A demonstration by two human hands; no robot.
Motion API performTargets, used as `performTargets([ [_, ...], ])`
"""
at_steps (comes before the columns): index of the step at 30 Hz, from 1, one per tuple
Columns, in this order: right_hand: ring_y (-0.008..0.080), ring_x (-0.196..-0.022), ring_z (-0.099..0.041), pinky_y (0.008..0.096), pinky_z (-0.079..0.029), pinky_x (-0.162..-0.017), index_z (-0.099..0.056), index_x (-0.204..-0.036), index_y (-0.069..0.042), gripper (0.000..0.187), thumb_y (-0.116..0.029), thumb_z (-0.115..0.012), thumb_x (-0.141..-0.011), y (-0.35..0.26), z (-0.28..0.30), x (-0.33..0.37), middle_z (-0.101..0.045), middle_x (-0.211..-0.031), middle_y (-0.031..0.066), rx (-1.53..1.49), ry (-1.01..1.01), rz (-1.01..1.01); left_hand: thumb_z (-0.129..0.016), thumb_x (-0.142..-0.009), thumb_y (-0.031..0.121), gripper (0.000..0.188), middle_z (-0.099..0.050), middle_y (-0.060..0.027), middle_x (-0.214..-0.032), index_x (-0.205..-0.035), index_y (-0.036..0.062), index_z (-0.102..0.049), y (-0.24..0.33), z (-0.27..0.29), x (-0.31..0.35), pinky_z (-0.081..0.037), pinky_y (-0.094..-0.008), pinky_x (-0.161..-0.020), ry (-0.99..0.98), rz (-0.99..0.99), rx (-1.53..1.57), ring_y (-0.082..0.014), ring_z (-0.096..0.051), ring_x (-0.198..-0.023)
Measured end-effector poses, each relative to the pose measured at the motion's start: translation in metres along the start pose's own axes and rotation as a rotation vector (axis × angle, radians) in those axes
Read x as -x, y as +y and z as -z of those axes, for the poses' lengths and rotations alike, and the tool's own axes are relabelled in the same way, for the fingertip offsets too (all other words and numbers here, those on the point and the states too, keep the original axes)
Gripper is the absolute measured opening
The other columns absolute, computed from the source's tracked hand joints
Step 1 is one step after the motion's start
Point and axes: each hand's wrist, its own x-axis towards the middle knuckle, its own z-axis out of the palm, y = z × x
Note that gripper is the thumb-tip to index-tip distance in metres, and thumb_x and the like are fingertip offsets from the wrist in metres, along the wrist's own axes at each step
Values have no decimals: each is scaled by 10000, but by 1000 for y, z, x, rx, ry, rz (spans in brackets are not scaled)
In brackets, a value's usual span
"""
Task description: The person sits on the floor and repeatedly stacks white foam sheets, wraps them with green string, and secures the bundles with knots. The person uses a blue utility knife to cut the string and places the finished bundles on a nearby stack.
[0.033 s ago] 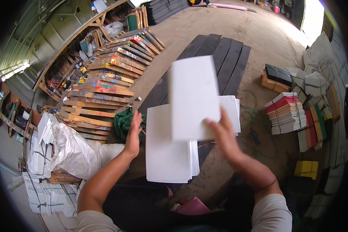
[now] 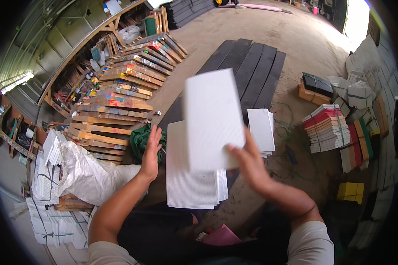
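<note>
Right hand (image 2: 251, 165) gripping raised white sheet (image 2: 212, 119), position unchanged from earlier frame, left hand (image 2: 151, 152) open, flat against sheet stack (image 2: 192, 185) edge, green cloth (image 2: 141, 139) beside.

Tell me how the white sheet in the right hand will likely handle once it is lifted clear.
The white sheet stays flat though the right hand holds only its lower edge, so probably stiff. One hand raises it, so likely light. Thin edges on the white stack suggest it could crease.
</note>
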Motion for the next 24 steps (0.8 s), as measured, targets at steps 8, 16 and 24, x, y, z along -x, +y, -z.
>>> performTargets([
  [8, 317, -1345, -510, 454, -414, -1122, -126, -1668, -37, 814, -248, -615, -1054, 19, -45, 42, -481, -1483, 275, 249, -272, 107, -605, -996, 59, 847, -325, -174, -1664, -1678, 23, -104, 71, -35, 27, -288, -396, -1245, -12, 19, 410, -255, -392, -1487],
  [16, 377, -1006, -540, 469, -438, -939, -340, -1581, 58, 686, -310, -572, -1051, 35, -47, 43, -566, -1126, 247, 707, -93, 188, -477, -975, 3, 843, -261, -171, -1700, -1687, 29, -27, 54, -40, 34, -276, -373, -1244, -59, 30, 317, -259, -370, -1506],
  [24, 409, -1288, -456, 471, -365, -1114, -352, -1560, 93, 736, -313, -626, -1010, 73, -49, 43, -484, -1359, 285, 841, 46, 349, -479, -986, 15, 855, -137, -161, -1748, -1686, 30, 12, 20, -30, 30, -173, -370, -1275, -120, 149, 282, -259, -220, -1583],
])
